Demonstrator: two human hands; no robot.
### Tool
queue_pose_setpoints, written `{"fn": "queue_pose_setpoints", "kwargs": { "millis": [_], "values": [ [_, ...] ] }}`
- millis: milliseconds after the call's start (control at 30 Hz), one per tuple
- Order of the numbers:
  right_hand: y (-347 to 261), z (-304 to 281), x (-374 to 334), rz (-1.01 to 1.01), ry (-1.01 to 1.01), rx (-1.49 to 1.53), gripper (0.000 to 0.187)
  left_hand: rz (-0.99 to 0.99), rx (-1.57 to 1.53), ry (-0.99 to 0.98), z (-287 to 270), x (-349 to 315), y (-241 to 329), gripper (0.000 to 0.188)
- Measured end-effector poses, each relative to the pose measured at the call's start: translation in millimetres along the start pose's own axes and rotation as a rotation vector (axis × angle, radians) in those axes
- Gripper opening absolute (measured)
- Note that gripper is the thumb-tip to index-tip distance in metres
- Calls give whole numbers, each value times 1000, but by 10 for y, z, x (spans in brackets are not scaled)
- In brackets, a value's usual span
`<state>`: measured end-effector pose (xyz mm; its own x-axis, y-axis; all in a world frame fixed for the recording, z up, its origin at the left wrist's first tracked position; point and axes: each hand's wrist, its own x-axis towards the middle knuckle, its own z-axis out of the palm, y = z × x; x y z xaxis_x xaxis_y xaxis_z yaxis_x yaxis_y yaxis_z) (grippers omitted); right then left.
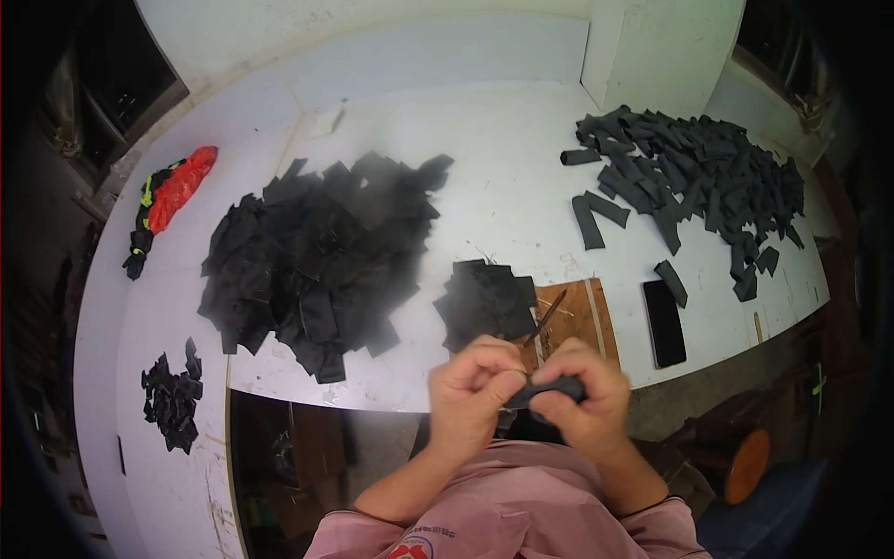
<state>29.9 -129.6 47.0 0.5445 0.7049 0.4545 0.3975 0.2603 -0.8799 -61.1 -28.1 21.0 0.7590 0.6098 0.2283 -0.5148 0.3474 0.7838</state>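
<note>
Gripping one dark grey cloth piece near the table edge, left hand and right hand pinch it between thumb and fingers, presumably for close control. Black stack lies just beyond, likely for easy reach. Piece: short, bunched, matte; partly hidden by fingers.

- Table, across the middle: white
- Large cloth pile, left of centre: black
- Small cloth heap, lower left: black
- Fabric tubes, upper right: dark grey
- Held piece, lower centre: dark grey
- Bag, upper left: red
- Bundle beside it: black with yellow-green bands
- Board, right of centre: brown
- Phone, right: black
- Shirt, bottom: plain pink, dark sleeve edging
</note>
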Motion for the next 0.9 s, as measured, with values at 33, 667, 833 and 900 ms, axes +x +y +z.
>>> {"fn": "queue_pose_setpoints", "kwargs": {
  "millis": [33,667,833,900],
  "values": [
    [46,60,-108,-17,47,-22,19,-57,-60,4,40,-73,-68,8],
    [454,-909,458,551,206,-206,23,328,1377,280,-574,824,-937,21],
    [856,-951,433,216,460,-534,35,-64,1707,-50,-981,1216,-1215,14],
    [901,-782,99,287,244,-326,28,-9,1684,-49,-1046,1171,-1216,11]
  ]
}}
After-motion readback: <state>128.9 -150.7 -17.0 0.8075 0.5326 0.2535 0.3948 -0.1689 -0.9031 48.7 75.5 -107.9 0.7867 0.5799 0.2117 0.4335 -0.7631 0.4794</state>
